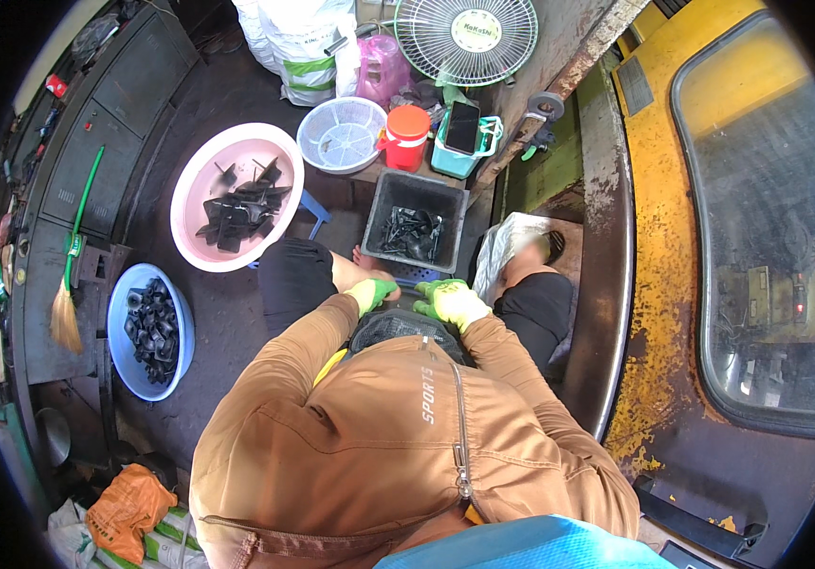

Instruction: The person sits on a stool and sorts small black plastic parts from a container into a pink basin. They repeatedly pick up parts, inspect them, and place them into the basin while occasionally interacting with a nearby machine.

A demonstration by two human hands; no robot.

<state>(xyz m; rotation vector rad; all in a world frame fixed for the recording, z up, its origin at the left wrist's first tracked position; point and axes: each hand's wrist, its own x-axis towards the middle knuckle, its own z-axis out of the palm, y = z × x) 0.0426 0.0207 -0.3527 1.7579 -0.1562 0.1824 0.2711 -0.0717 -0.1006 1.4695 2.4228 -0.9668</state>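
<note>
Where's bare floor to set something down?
Bare floor lies between the blue basin, pink basin and left leg; another strip runs between the pink basin and grey cabinets. Crowded: white basket, red jug and turquoise basket beyond the black bin; left hand and right hand close before it.

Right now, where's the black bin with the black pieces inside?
In the head view, the black bin sits just above the middle, ahead of the gloved left hand and right hand, with the red jug just beyond it.
</note>
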